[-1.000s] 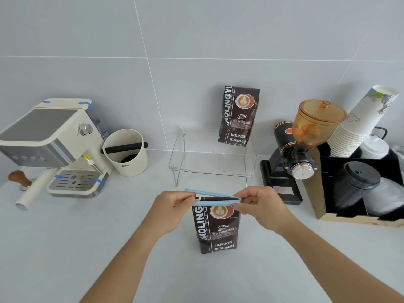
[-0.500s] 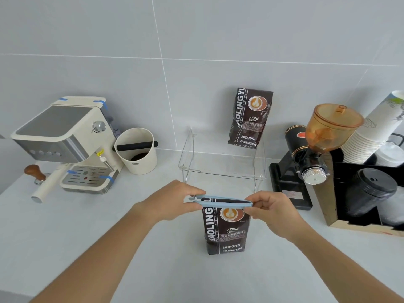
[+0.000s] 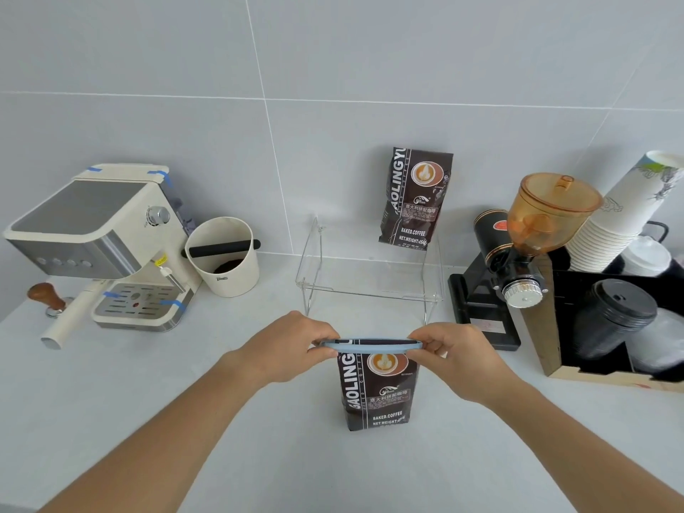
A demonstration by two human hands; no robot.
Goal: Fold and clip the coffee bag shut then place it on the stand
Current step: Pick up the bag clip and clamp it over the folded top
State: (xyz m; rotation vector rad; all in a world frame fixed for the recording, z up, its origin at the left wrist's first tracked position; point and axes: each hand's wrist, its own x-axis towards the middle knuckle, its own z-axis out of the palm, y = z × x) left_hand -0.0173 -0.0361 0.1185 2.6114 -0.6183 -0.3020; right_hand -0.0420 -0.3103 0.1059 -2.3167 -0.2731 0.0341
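I am pinching the blue clip at both ends, left hand and right hand squeezing it over the folded top so the fold is holding. The bag is standing mid-counter, just before the stand.

Dark brown coffee bag with white lettering, pale blue clip, clear stand.

Coffee bag: stands upright on the bench.
Clip: light blue, lies across the folded top of the bag.
Left hand: pinches the left end of the clip.
Right hand: pinches the right end.
Stand: clear, behind the bag, carries a second bag.
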